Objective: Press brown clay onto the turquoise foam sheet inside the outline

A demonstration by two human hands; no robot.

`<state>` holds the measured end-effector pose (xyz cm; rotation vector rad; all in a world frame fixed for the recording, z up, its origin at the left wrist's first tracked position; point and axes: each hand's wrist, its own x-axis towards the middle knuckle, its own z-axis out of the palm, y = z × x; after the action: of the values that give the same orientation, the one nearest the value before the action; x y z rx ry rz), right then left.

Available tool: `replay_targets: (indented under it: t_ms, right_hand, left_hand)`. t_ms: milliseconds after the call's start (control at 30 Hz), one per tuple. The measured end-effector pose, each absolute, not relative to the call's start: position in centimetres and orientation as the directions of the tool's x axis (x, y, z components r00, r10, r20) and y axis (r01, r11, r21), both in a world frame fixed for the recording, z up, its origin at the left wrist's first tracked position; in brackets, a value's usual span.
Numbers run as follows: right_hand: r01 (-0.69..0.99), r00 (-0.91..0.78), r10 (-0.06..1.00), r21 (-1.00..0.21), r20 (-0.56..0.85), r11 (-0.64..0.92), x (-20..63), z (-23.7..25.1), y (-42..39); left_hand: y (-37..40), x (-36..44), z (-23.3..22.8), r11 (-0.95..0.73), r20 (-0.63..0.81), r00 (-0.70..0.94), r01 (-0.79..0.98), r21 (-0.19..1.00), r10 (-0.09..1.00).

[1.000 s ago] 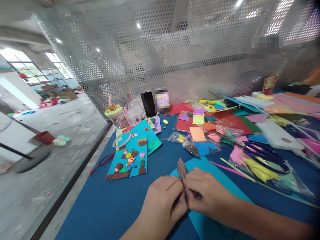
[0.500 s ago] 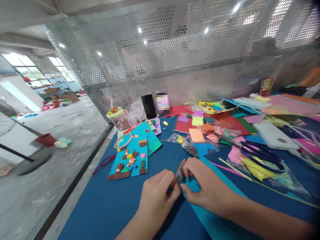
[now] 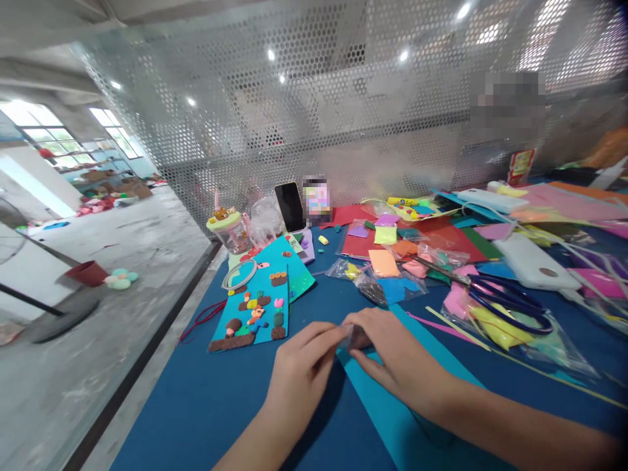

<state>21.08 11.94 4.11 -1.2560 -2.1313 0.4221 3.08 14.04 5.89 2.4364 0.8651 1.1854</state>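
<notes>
My left hand (image 3: 307,363) is closed, its fingertips pinching the edge of a small clear plastic bag (image 3: 359,337) with something brown inside. My right hand (image 3: 397,353) curls over the other side of the same bag, thumb below and fingers above, hiding much of it. Beneath my right hand and forearm lies a plain blue sheet of paper (image 3: 375,409). To the left, a blue card (image 3: 267,301) carries coloured clay figures, with a mushroom shape and brown blocks among them. A roll of clear tape (image 3: 239,275) rests on the card's upper left corner.
Blue-handled scissors (image 3: 510,307) lie at right across bags of coloured clay. A white power bank (image 3: 537,261) with a cable sits beyond them. At the back stand a phone (image 3: 289,207) and a lidded cup (image 3: 230,232), before a perforated metal screen (image 3: 314,124).
My hands have come closer together around the bag, and the left fingers have straightened into a pinch. The right hand has moved slightly left.
</notes>
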Motion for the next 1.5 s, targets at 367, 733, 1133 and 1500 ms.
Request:
replay_targets:
  t_ms: [367,733,1133,1500]
  right_hand:
    - [0.575,-0.347,0.904,-0.704,0.251,0.416,21.7,4.6,12.3]
    - [0.46,-0.306,0.922,-0.811,0.237,0.361,22.0,4.1,12.1]
    - [0.366,-0.265,0.948,-0.892,0.175,0.266,21.9,5.4,12.2]
    - [0.269,-0.255,0.939,-0.916,0.229,0.297,22.0,5.2,13.2]
  left_hand:
    - [14.9,2.5,6.3,-0.649,0.417,0.537,0.37,0.665,0.734]
    - [15.1,1.7,5.6,-0.804,0.609,0.54,0.496,0.328,0.581]
    - [15.0,1.9,5.5,-0.839,0.591,0.6,0.439,0.32,0.539]
    - [15.4,1.3,7.1,-0.811,0.592,0.559,0.461,0.36,0.581]
